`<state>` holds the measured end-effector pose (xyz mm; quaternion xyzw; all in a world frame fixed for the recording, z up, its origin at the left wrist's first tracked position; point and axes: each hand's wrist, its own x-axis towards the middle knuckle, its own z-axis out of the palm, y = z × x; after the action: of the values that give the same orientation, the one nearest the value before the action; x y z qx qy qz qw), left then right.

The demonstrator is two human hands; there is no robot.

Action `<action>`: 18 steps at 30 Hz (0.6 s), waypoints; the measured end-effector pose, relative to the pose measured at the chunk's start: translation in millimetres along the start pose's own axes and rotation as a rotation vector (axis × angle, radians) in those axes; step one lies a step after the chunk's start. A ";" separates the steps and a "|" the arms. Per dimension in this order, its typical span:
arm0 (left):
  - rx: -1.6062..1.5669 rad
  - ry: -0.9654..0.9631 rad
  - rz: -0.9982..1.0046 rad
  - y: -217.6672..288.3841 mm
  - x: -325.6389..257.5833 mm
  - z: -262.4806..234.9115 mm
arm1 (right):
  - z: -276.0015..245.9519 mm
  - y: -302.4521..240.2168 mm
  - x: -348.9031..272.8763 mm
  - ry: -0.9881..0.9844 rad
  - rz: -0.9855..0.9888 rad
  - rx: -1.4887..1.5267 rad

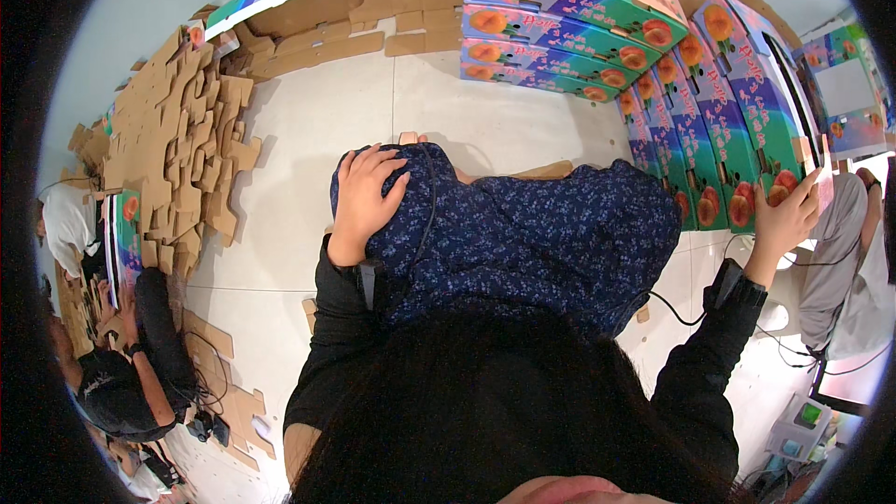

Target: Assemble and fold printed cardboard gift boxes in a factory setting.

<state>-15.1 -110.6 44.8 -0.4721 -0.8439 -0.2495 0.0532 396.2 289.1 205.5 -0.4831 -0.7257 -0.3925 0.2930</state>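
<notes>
My left hand [370, 189] lies on my knee over the dark blue floral skirt [523, 233], its fingers spread and holding nothing. At the right, my right hand [787, 215] grips the near end of a peach-printed fruit carton [747, 93], the outermost of several standing side by side. Its thumb is against the printed face and its fingers reach toward the carton's edge. Beyond them, another stack of the same colourful cartons [560, 23] stands on the floor.
Flattened brown cardboard [173, 131] is heaped at the left, with more sheets [411, 0] along the back. A co-worker in black [131, 383] sits at lower left, near another carton [121, 233]. Another person's grey trousers [833, 261] and cables show at right. White floor tiles [308, 131] lie between.
</notes>
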 end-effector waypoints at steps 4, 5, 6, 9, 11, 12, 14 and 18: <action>-0.010 0.022 0.000 -0.2 0.5 0.8 | 0.9 0.1 0.3 0.021 -0.012 0.001; -0.012 0.023 -0.002 -0.9 0.1 1.2 | 2.1 0.3 0.5 0.023 -0.014 0.000; -0.014 0.024 -0.004 -1.7 -0.5 1.6 | 4.4 1.7 0.5 0.036 -0.017 -0.010; -0.003 0.028 -0.003 -1.9 -0.2 2.2 | 7.3 4.0 0.1 0.042 -0.013 -0.026; -0.008 0.027 -0.003 -1.2 0.1 1.8 | 7.0 3.4 0.4 0.037 -0.009 -0.031; -0.013 0.028 -0.002 -1.0 0.2 1.5 | 5.0 1.5 0.8 0.035 -0.010 -0.021; -0.012 0.031 0.003 -0.6 0.5 0.7 | 1.7 -1.3 1.4 0.031 -0.011 -0.011; -0.029 0.047 0.020 -1.2 1.4 1.8 | 3.3 3.8 0.0 0.034 -0.002 -0.047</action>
<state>-16.6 -109.2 43.3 -0.4753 -0.8338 -0.2722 0.0688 399.6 292.8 204.9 -0.4826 -0.7116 -0.4180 0.2935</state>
